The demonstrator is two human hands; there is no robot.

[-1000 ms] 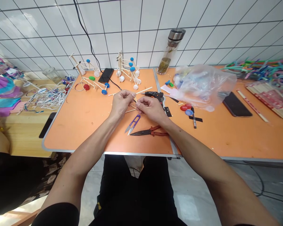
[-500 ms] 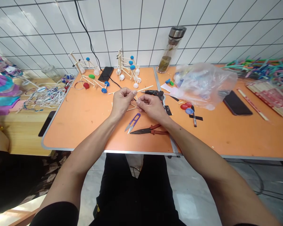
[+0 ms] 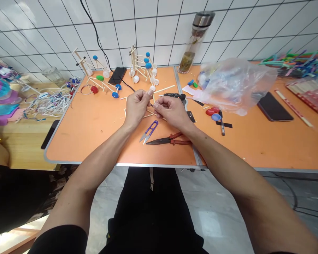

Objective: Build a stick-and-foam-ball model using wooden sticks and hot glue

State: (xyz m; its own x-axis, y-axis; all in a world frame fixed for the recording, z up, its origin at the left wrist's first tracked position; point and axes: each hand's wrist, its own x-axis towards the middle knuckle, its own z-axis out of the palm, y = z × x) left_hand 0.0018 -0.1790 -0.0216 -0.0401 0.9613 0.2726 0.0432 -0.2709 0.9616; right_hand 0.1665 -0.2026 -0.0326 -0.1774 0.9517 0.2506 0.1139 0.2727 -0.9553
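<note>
My left hand (image 3: 135,108) and my right hand (image 3: 172,110) are close together above the orange table, both closed in a pinch. Between their fingertips a short, thin wooden stick (image 3: 153,97) shows; its ends are partly covered by the fingers. Something small and dark sits near the left fingers, too small to make out. More thin wooden sticks (image 3: 148,115) lie under and behind the hands. Nearer to me are purple thread snips (image 3: 151,129) and red-handled long-nose pliers (image 3: 169,139). Just beyond my right hand lies a black glue gun (image 3: 175,96), partly hidden.
Two stick models with coloured wheels (image 3: 100,78) stand at the back, a phone (image 3: 117,75) between them. Rightward are a tea bottle (image 3: 194,42), a plastic bag (image 3: 234,84), red caps (image 3: 212,111), a marker (image 3: 222,123) and another phone (image 3: 275,107). A person sits at left.
The camera view has shifted, so the table items appear slightly higher. My hands stay pinched together in nearly the same place, with only small finger movement.
</note>
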